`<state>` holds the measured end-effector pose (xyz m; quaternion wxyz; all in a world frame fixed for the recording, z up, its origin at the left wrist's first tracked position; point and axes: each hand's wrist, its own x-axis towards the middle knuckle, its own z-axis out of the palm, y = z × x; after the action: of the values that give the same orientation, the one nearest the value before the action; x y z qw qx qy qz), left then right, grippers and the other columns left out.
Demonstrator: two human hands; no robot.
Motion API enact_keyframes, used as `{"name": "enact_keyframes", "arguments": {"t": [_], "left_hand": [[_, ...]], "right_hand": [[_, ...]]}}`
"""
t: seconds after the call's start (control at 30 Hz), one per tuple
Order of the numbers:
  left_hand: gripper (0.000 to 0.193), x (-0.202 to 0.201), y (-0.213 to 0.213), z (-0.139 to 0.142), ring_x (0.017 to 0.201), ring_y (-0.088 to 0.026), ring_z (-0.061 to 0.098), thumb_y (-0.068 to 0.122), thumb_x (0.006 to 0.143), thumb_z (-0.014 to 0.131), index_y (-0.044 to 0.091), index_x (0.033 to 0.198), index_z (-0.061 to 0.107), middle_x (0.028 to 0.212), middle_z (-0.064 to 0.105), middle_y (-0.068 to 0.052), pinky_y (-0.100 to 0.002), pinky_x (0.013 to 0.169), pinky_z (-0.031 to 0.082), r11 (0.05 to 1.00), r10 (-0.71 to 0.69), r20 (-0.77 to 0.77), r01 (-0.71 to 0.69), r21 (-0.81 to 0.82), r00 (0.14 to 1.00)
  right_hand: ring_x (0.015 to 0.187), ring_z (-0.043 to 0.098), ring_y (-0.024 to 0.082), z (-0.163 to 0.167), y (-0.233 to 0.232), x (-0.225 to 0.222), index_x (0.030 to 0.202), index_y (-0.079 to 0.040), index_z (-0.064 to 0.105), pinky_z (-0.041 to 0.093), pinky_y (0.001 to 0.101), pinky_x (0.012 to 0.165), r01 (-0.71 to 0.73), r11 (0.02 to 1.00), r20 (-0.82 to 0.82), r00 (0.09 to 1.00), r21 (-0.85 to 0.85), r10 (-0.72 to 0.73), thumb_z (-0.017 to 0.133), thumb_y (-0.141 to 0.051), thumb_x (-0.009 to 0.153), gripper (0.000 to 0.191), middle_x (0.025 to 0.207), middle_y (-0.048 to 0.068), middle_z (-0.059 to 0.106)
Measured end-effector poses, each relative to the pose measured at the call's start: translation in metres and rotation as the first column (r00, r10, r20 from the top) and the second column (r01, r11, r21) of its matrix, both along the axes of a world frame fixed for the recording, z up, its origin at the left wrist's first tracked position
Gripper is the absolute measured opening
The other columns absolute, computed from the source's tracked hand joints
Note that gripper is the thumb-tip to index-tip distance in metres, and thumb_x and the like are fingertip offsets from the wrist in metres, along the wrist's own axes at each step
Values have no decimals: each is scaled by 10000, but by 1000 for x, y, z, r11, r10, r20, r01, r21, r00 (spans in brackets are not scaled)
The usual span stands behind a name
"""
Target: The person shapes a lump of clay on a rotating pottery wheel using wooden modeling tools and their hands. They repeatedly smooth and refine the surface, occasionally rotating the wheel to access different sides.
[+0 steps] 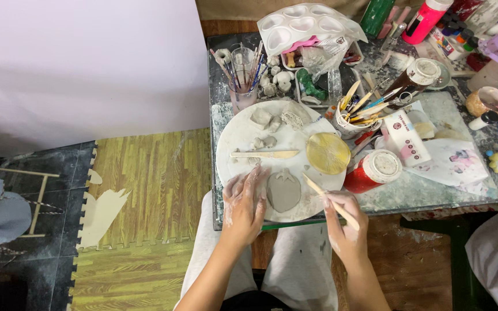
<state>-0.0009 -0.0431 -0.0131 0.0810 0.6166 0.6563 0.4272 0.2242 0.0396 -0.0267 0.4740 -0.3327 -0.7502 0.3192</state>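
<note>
Your hands work a flat clay shape [283,193] at lower centre, on the round white board [237,144].

Your left hand [243,201] rests open-fingered beside it; your right hand [344,222] grips a wooden stick [329,201]. Above, a clear cup [243,86] holds brushes and a white tub [350,124] holds tools.

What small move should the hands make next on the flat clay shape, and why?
Probably lower the wooden stick's tip onto the flat grey clay piece. The right hand holds the stick angled toward the piece's right edge, its tip just short of it, while the left hand rests beside the piece on the round white board, steadying it.
</note>
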Motion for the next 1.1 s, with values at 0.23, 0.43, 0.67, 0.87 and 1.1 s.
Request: {"name": "enact_keyframes", "arguments": {"t": [0.23,0.43,0.67,0.87,1.1], "left_hand": [[621,-4,1,11,1328,-353,543,133,958,581,35,1537,377,1410,648,-132,-498,1197,242,999,-48,-3,48,-22,999],[700,-4,11,18,1317,-377,530,133,944,564,39,1581,290,1429,620,-117,-500,1183,246,989,-102,41,106,-102,994],[723,-2,19,27,1362,-375,506,102,936,543,74,1603,264,1449,628,-80,-484,1206,233,978,-184,60,189,-84,981],[688,-4,22,31,1396,-345,496,128,975,524,76,1604,250,1452,632,-103,-478,1214,214,968,-220,136,233,-92,966],[653,-7,28,30,1415,-332,481,193,1015,512,72,1603,257,1421,654,-108,-462,1211,213,965,-220,184,241,-102,958]], "right_hand": [[789,612,178,20,-9,-2,1056,30,624,513,318,711,93,994,99,991,-55,-87,648,58,960,102,952,131,657],[814,690,134,26,10,-5,1083,-23,639,588,246,675,-18,1000,78,997,7,18,636,9,990,98,1011,84,697],[911,688,207,44,21,-15,1148,25,664,542,300,800,-22,996,147,989,82,10,660,51,934,215,1046,143,687],[864,682,209,49,17,-39,1061,28,640,539,308,768,-3,996,129,992,84,-8,663,26,922,140,987,133,676],[827,656,176,26,25,-37,1079,14,621,528,286,707,-33,995,119,993,95,22,655,30,944,140,969,120,644]]}}
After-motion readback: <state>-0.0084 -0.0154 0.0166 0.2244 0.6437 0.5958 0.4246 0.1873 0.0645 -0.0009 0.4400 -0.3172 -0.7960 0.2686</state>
